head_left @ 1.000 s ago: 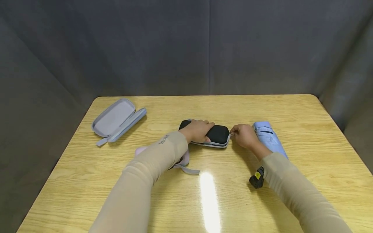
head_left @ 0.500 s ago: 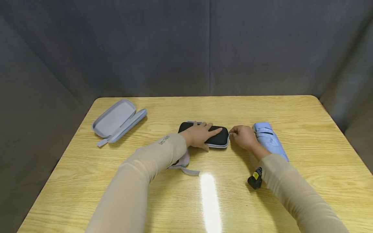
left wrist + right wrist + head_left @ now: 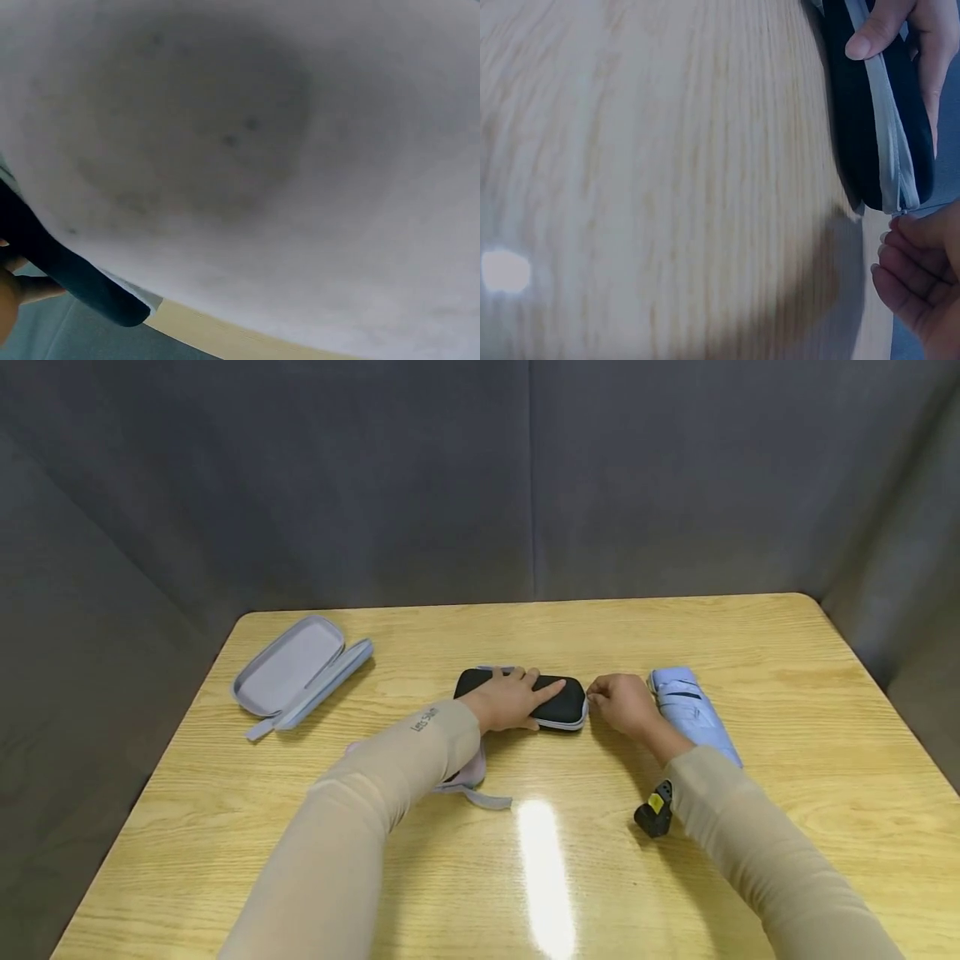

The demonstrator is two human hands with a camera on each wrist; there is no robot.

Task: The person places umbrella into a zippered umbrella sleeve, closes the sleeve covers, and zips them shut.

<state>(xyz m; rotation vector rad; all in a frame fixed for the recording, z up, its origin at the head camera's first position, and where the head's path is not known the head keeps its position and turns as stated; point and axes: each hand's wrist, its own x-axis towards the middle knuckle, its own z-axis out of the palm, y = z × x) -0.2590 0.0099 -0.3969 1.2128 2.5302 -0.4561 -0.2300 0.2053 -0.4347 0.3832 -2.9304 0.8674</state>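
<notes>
A black zip case (image 3: 572, 700) with a pale grey zipper band lies mid-table. My left hand (image 3: 512, 697) holds it from above, fingers spread across the top toward the far edge. In the right wrist view, the left thumb (image 3: 861, 46) presses on the zipper band at the near side. At the case's right end my right hand (image 3: 624, 703) pinches the small zipper pull (image 3: 904, 215) between thumb and forefinger, its other fingers curled. The two zipper strips (image 3: 900, 161) meet close to that corner. A sleeve fills most of the left wrist view.
An open grey-blue case (image 3: 288, 672) lies at the back left. Under my left forearm sits a partly hidden pinkish pouch (image 3: 472, 770) with a grey strap (image 3: 489, 800). A folded light-blue umbrella (image 3: 692, 714) lies just right of my right hand. A black wrist camera (image 3: 654, 814) hangs by the right sleeve.
My left fingers have spread wider and flatter over the black case. The dark gap along its near side no longer shows. My right hand stays at the right end.
</notes>
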